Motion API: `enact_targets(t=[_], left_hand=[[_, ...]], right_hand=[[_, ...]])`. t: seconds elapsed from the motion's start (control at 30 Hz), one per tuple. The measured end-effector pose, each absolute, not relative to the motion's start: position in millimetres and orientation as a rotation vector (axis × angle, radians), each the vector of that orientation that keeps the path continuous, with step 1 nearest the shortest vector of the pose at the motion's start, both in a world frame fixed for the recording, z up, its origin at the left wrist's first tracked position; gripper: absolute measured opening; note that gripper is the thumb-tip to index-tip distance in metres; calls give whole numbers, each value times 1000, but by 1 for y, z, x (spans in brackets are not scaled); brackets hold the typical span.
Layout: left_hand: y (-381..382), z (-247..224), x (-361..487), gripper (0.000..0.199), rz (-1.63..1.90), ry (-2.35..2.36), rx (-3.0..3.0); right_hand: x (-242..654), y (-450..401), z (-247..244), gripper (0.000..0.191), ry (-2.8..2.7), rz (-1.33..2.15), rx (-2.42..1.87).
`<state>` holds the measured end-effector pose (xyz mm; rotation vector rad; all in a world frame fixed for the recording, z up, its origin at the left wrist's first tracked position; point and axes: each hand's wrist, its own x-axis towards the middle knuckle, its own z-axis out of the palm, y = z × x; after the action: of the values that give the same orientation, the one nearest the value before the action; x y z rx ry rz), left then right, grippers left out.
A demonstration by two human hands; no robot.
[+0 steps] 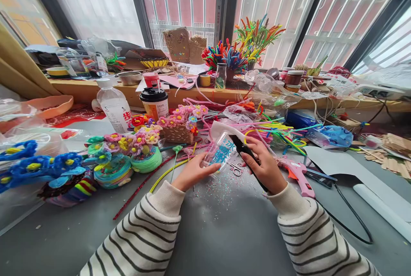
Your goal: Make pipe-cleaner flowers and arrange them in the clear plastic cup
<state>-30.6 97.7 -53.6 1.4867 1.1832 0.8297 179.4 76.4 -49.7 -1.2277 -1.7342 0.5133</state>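
Note:
My left hand (pixel 197 169) is wrapped around a clear plastic cup (pixel 221 154) with blue printing, which lies tilted over the table. In my right hand (pixel 265 164) is a long, flat black tool (pixel 238 142), its end against or very close to the cup's rim; its exact kind is unclear. Small scissors (pixel 236 169) lie just below the cup, between my hands. Colourful bits of glitter (pixel 221 192) are scattered over the tabletop under them. To the right of my right hand rests a pink glue gun (pixel 298 175).
Pipe-cleaner flower pots (pixel 112 173) crowd the left, with a water bottle (pixel 112 105) and a lidded coffee cup (pixel 154 102) behind. Loose pipe cleaners (pixel 276 128) spread beyond my hands. White sheets (pixel 369 173) and a black cable (pixel 356 220) lie at right.

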Motion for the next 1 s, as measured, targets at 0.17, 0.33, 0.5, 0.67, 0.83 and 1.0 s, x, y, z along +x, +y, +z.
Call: enact_targets(t=[0.17,0.33,0.5,0.67,0.83,1.0], left_hand=[[93,-53,-28,56,859,1247,1626],[91,-60,-25,57,986,1220,1848],[89,-64,-23,66,872,1275,2074],[81,-65,-24,60,701,1383,2265],[78,-72,-21,63,641,1470,2370],[73,-72,-18,65,742,1558,2454]], right_hand=[[182,72,-58,32,-1595,871,-1296],[178,74,-63,31,-1560,913,-1329],[175,74,-66,34,-1583,841,-1358],[177,63,-62,32,-1615,331,-1424],[169,37,-63,33,-1864,114,-1554],[155,25,-71,37,-1917,-179,-1536]])
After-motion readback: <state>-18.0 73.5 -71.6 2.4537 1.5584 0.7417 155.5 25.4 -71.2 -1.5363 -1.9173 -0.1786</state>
